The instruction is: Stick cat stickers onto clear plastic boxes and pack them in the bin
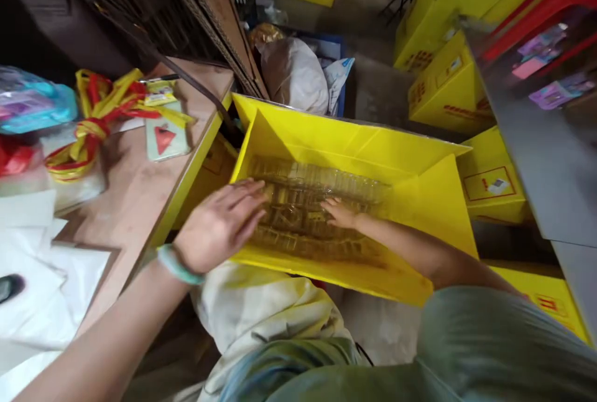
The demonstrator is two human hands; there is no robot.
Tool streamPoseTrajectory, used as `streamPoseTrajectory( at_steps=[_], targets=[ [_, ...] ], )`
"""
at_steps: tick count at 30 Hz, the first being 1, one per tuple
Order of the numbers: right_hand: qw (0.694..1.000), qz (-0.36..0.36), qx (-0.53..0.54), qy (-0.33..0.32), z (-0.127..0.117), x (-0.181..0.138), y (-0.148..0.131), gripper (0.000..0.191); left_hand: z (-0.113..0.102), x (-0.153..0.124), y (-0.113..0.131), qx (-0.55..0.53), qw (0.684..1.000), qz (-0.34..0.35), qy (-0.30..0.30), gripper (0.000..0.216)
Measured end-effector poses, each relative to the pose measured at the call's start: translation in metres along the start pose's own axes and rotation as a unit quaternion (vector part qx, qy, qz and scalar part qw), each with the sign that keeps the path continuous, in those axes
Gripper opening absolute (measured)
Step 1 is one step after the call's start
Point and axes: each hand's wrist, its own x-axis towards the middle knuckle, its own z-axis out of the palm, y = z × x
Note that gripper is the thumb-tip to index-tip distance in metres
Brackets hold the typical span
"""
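Note:
A large yellow box stands open in front of me. Rows of clear plastic pieces lie inside it, blurred, so their exact kind is hard to make out. My left hand, with a pale green band at the wrist, is over the box's left side, its fingers stretched toward the inside and nothing visible in them. Deep in the box, my right hand reaches down with fingers extended on or just above the clear pieces.
At left, a wooden table bears a red-and-yellow ribbon bundle, a phone-like object and white sheets. A grey tabletop runs along the right, with yellow boxes beside it. White sacks sit behind.

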Motion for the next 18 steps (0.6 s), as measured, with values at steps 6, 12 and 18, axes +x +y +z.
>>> streamPoseTrajectory(
  at_steps=[6, 12, 18],
  targets=[
    [0.998, 0.003, -0.047, -0.035, 0.069, 0.052, 0.007, 0.096, 0.066, 0.027, -0.014, 0.025, 0.974, -0.124, -0.189, 0.035],
    [0.996, 0.036, -0.078, -0.037, 0.089, 0.068, -0.012, 0.074, 0.094, 0.084, -0.022, 0.042, 0.832, -0.290, -0.471, 0.050],
    [0.995, 0.047, -0.088, -0.031, 0.098, 0.076, -0.052, 0.064, 0.179, 0.128, -0.058, -0.011, 0.781, -0.298, -0.549, 0.038]
  ],
)
